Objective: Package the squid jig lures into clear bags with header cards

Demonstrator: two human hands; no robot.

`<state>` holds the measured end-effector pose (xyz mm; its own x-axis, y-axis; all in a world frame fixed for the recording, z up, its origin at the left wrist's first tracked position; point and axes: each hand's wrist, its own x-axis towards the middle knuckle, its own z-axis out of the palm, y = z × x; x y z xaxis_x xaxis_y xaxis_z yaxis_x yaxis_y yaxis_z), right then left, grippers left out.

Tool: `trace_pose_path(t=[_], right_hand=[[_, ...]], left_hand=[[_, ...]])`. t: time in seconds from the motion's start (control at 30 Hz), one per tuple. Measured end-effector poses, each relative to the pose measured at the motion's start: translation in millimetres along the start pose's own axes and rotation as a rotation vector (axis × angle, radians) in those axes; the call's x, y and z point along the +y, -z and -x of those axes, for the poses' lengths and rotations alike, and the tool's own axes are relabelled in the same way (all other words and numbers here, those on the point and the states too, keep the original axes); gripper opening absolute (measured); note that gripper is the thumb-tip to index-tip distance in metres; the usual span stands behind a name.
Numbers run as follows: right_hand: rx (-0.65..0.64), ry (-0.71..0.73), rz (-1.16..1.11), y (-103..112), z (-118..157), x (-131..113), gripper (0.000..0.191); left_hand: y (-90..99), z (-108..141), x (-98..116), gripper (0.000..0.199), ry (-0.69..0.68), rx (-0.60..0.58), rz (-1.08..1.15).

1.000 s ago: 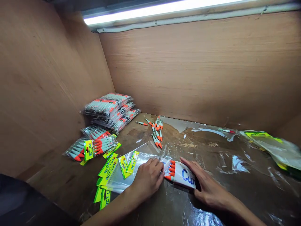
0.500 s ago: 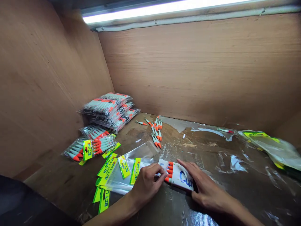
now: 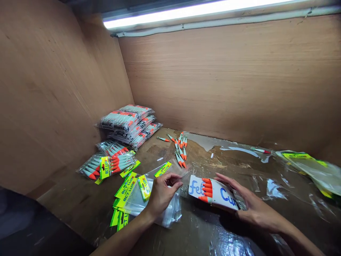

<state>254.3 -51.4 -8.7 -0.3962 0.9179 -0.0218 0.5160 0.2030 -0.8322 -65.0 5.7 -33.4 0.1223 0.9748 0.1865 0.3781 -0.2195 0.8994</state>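
Note:
My left hand pinches the edge of a clear plastic bag, closed on it with thumb and fingertips. Behind that hand shows the bag's yellow-green header. Gripped by its right end in my right hand is a white holder with blue handwriting. Several orange-tipped lures lie side by side in it, tips toward the left. The holder's left end is close to the bag. More clear bags with BCT LURE headers are spread under and beside my left wrist.
Loose orange-and-white lures lie mid-table. At the left, packed lure bags sit before a stack of larger packs. More header bags lie at right. Plywood walls close the back and left.
The bag's header has turned and shifted up, and my left hand now pinches the bag instead of touching the lure tips. My right hand and the holder have moved right, with the holder tilted.

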Motion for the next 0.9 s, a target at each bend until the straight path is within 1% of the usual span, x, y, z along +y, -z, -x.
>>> trace_pose_path(t=[0.07, 0.13, 0.27, 0.37, 0.57, 0.73, 0.8, 0.9], right_hand=[[-0.01, 0.01, -0.043, 9, 4, -4, 0.088], [-0.016, 0.009, -0.036, 13, 6, -9, 0.087], [-0.042, -0.01, 0.045, 10, 3, -15, 0.088], [-0.063, -0.016, 0.089, 4, -1, -15, 0.089], [-0.141, -0.025, 0.074, 2, -2, -12, 0.088], [-0.084, -0.029, 0.085, 1, -4, -5, 0.087], [-0.071, -0.029, 0.103, -1, -6, -2, 0.089], [-0.064, -0.02, 0.129, -10, -7, -2, 0.096]], left_hand=[[-2.5, 3, 0, 0.017, -0.037, -0.01, -0.058], [-5.5, 7, 2, 0.015, -0.081, -0.035, -0.107], [-9.0, 12, 6, 0.01, -0.183, -0.111, -0.211], [-10.6, 14, 6, 0.013, -0.25, -0.186, -0.257], [-13.2, 17, -5, 0.026, -0.35, -0.24, -0.328], [-13.0, 20, -5, 0.031, -0.431, -0.333, -0.376], [-12.7, 22, -1, 0.029, -0.445, -0.352, -0.381], [-13.6, 24, 2, 0.022, -0.439, -0.35, -0.371]])
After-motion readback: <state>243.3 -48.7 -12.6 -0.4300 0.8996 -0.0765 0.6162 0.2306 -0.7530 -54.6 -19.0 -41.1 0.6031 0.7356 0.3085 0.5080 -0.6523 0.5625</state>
